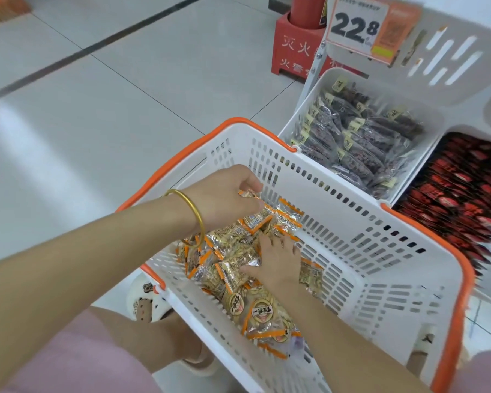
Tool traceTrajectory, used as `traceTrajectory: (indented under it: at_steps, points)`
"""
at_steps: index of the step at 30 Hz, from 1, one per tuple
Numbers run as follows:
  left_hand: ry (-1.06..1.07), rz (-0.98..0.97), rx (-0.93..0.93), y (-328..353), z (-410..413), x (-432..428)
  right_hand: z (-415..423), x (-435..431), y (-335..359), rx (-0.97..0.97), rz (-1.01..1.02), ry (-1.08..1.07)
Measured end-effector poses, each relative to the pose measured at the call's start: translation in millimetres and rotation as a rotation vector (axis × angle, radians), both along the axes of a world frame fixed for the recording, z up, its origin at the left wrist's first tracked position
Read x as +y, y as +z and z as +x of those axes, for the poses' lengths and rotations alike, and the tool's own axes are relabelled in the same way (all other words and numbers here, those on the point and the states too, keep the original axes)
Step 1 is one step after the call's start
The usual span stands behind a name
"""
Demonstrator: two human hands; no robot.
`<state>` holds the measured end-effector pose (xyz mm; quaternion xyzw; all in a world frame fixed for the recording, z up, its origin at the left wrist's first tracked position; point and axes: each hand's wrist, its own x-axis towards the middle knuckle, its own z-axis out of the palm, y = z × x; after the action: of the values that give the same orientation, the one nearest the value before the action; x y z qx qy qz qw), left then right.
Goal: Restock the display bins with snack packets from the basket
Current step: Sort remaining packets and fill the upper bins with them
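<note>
A white basket (352,211) with an orange rim stands on the floor in front of me. Several clear, orange-edged snack packets (233,251) lie piled in its left half. My left hand (224,194), with a gold bangle on the wrist, reaches in from the left and pinches packets at the top of the pile. My right hand (278,259) lies flat with spread fingers on the middle of the pile. Beyond the basket stand white display bins: one (304,109) with dark snack packs (360,143) and one to its right with red packets (465,191).
A price sign reading 22.8 (357,26) hangs above the bins on a white rack (451,55). A red fire extinguisher stand (298,49) sits behind the rack. Grey tiled floor (97,114) spreads to the left. My knees and slippers are below the basket.
</note>
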<state>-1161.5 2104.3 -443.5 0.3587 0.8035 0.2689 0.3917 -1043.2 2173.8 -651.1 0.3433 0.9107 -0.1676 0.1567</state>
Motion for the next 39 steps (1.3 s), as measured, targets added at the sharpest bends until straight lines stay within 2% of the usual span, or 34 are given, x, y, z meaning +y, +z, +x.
traceTrajectory:
  at_steps: [6,10,14,17,19,22,25,28,32,35,37,39]
  points:
    - [-0.004,-0.012,0.004,-0.6,0.0,2.6,-4.0,-8.0,3.0,-0.017,-0.111,-0.103]
    - [-0.029,-0.014,0.035,-2.6,-1.6,8.8,-1.5,-8.1,16.7,0.218,-0.404,-0.204]
    - [-0.098,-0.037,0.144,-4.4,3.4,14.7,9.2,17.6,62.7,0.423,-0.545,-0.361]
    - [-0.286,-0.086,0.264,-4.6,17.6,20.5,25.0,45.0,115.4,0.576,-0.84,-0.589]
    - [-0.465,-0.1,0.454,-5.0,31.1,26.0,33.4,62.1,147.6,0.642,-1.104,-0.686]
    - [-0.516,0.088,0.669,2.1,44.0,40.1,39.5,81.9,187.4,0.685,-1.372,-0.801]
    - [-0.435,0.265,0.591,20.8,46.3,58.1,45.4,95.4,225.7,0.688,-1.451,-0.825]
    - [-0.351,0.239,0.433,43.5,42.2,70.7,55.2,111.8,254.9,0.647,-1.347,-0.738]
    - [-0.221,0.161,0.004,59.6,31.8,80.4,62.9,137.1,270.0,0.515,-0.8,-0.438]
    - [-0.259,0.118,-0.08,62.8,27.4,89.6,61.4,144.6,275.9,0.577,-0.653,-0.154]
    - [-0.263,0.124,-0.114,63.9,26.3,94.7,55.3,145.9,278.7,0.529,-0.522,0.011]
    - [-0.221,0.139,-0.123,64.1,24.0,98.3,48.9,149.0,278.0,0.509,-0.408,0.044]
